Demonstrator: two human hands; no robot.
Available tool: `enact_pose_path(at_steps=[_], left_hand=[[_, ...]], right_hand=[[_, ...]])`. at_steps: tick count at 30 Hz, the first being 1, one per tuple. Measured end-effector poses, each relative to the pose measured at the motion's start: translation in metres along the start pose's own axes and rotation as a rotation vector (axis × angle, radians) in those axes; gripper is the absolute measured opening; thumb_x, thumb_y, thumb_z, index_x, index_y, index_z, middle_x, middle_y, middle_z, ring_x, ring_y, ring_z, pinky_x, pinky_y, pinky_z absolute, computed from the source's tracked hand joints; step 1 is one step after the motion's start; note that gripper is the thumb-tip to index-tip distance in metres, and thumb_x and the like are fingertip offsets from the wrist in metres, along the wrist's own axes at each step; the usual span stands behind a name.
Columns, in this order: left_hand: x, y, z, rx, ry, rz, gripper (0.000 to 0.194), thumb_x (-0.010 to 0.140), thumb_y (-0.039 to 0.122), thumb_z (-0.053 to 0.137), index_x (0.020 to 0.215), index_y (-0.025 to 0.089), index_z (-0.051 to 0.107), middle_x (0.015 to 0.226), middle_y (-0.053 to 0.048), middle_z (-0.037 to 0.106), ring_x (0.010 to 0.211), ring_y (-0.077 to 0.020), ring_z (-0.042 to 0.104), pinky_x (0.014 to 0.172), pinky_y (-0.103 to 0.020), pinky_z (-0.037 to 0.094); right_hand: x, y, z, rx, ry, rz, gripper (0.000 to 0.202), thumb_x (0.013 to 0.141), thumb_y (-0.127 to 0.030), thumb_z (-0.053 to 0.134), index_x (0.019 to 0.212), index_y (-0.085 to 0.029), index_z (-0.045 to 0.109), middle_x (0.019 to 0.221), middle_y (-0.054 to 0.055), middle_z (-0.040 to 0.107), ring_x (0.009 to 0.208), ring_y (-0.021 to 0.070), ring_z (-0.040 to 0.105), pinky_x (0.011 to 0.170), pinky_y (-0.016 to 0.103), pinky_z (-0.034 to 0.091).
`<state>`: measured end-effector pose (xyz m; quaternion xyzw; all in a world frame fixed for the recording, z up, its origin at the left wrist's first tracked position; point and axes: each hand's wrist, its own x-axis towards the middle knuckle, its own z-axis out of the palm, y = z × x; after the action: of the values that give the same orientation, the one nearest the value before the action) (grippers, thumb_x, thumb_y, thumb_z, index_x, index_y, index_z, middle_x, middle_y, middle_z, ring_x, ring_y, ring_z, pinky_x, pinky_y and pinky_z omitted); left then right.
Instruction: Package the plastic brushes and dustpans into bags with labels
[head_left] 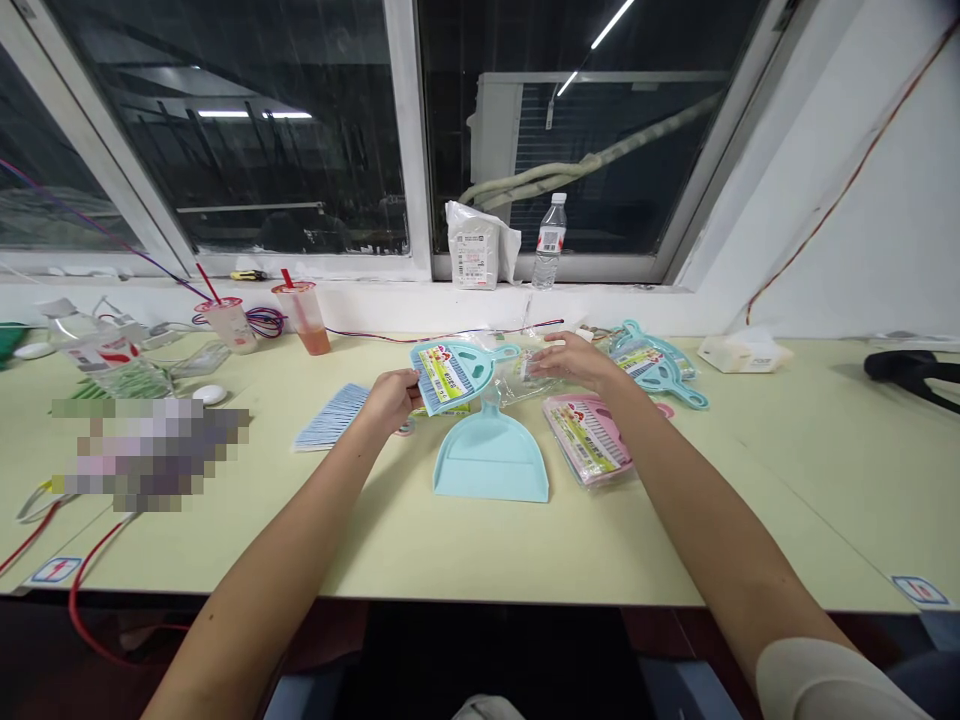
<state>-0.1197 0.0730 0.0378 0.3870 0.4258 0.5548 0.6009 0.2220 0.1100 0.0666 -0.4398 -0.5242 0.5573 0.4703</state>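
My left hand (392,402) grips the left edge of a small light-blue dustpan-and-brush set (450,376) with a yellow printed label, held above the table. My right hand (574,362) is stretched out with its fingers apart, over a crumpled clear plastic bag (517,383); whether it touches the bag I cannot tell. Below the set lies a bare light-blue dustpan (491,458), its handle pointing away from me. A bundle of blue-and-white bristles (332,418) lies beside my left hand. Pink packaged dustpan sets (589,438) sit under my right forearm.
More blue dustpan sets (654,365) lie at the back right, near a tissue pack (745,352). Two drink cups (304,318) with red straws stand at the back left. A water bottle (550,245) and a white package (476,248) are on the windowsill.
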Motion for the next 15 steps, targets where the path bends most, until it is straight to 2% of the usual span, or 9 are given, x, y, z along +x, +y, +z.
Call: enact_pose_path(at_steps=[2,4,8,11,15], left_hand=[[-0.0002,0.0009,-0.0004,0.003,-0.007,-0.002,0.019,0.084,0.009,0.057,0.098,0.004,0.068,0.089,-0.018,0.075,0.080,-0.0274,0.075,0.074,-0.042,0.064],[-0.0004,0.0020,-0.0011,0.005,-0.007,-0.010,0.017,0.084,0.008,0.055,0.096,0.006,0.068,0.089,-0.018,0.075,0.078,-0.0259,0.075,0.074,-0.041,0.064],[-0.0004,0.0024,-0.0012,0.004,-0.014,-0.025,0.017,0.085,0.008,0.053,0.094,0.007,0.068,0.090,-0.017,0.075,0.075,-0.0241,0.074,0.072,-0.039,0.064],[-0.0013,0.0020,0.0008,0.004,-0.008,-0.022,0.014,0.086,0.008,0.055,0.092,0.007,0.067,0.091,-0.017,0.075,0.074,-0.0235,0.074,0.072,-0.039,0.064],[-0.0038,0.0027,0.0038,-0.006,-0.016,-0.019,0.009,0.086,0.008,0.059,0.088,0.008,0.068,0.090,-0.017,0.075,0.074,-0.0232,0.074,0.074,-0.040,0.063]], right_hand=[[-0.0040,-0.0028,-0.0004,-0.022,-0.060,0.035,0.069,0.063,0.001,0.080,0.121,-0.021,0.050,0.086,0.003,0.075,0.084,0.0247,0.077,0.082,0.041,0.064],[-0.0053,-0.0048,-0.0020,-0.052,-0.079,0.011,0.072,0.061,0.004,0.079,0.123,-0.020,0.052,0.081,0.001,0.073,0.081,0.0230,0.076,0.080,0.038,0.064],[-0.0038,-0.0057,-0.0023,-0.087,-0.034,-0.096,0.061,0.062,0.006,0.078,0.116,-0.018,0.061,0.072,-0.003,0.068,0.074,0.0191,0.073,0.079,0.036,0.064],[-0.0050,-0.0065,0.0010,-0.037,-0.076,-0.068,0.049,0.067,0.001,0.080,0.109,-0.019,0.064,0.081,0.002,0.072,0.081,0.0221,0.075,0.085,0.042,0.064],[-0.0092,-0.0084,0.0032,0.038,-0.162,0.073,0.032,0.079,-0.015,0.080,0.106,-0.019,0.062,0.105,0.012,0.076,0.095,0.0291,0.077,0.085,0.045,0.064]])
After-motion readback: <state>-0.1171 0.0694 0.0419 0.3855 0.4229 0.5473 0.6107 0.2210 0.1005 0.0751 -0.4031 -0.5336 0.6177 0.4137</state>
